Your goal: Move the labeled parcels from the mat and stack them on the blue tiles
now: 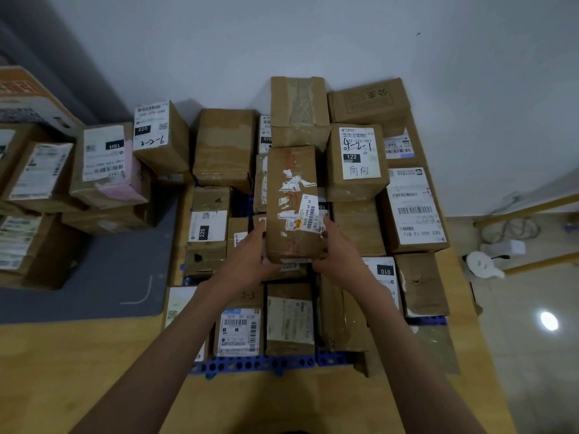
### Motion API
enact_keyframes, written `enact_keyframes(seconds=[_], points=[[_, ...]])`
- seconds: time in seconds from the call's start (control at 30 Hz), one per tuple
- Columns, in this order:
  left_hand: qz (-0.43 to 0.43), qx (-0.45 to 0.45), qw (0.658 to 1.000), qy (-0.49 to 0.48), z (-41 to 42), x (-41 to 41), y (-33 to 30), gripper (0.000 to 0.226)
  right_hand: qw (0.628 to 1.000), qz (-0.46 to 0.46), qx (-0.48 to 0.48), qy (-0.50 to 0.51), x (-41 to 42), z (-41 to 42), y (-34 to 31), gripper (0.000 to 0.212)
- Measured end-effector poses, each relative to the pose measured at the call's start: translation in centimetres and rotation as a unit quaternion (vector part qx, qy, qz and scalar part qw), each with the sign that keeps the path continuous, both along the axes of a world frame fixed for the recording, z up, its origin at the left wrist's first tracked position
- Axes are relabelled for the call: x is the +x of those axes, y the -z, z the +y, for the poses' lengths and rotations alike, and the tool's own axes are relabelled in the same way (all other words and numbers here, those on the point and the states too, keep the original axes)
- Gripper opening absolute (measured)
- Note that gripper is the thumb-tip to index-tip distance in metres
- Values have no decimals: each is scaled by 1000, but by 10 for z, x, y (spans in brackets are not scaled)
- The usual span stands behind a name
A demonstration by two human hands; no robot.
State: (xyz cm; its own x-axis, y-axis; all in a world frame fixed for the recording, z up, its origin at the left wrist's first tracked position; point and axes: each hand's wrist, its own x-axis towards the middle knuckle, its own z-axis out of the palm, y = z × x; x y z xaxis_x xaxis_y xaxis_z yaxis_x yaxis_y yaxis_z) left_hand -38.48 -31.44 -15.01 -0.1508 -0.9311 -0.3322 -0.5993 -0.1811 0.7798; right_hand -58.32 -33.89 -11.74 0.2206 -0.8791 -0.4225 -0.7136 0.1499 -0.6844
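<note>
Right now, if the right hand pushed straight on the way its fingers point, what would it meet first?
The right hand already grips the torn-label parcel. Beyond it, probably the box labelled 122, though depth is unclear.

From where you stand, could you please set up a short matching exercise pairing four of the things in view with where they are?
Things:
1. tall brown cardboard parcel with torn white labels
2. brown box with the white 122 label
3. brown box with the pink-edged white label
4. white round object

Places:
A. on the grey mat
B. on the floor at far right
C. held between left hand and right hand
D. in the stack, right of the held parcel

Pairs: 1-C, 2-D, 3-A, 4-B
</note>
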Motion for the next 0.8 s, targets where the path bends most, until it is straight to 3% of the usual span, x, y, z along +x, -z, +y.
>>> enact_keyframes(seconds=[0.17, 0.4, 0.7, 0.8], points=[[11, -5, 1000, 2, 18, 7, -20, 87, 999, 24, -18, -21, -7, 11, -17, 82], [-162, 12, 986, 36, 52, 24, -43, 96, 996, 65, -38, -38, -12, 42, -43, 75], [-249, 9, 966, 69, 117, 49, -81, 83, 973, 150, -28, -171, 1, 92, -73, 71], [-266, 14, 962, 59, 138, 63, -86, 82, 975, 139, -4, -176, 14, 109, -75, 69]])
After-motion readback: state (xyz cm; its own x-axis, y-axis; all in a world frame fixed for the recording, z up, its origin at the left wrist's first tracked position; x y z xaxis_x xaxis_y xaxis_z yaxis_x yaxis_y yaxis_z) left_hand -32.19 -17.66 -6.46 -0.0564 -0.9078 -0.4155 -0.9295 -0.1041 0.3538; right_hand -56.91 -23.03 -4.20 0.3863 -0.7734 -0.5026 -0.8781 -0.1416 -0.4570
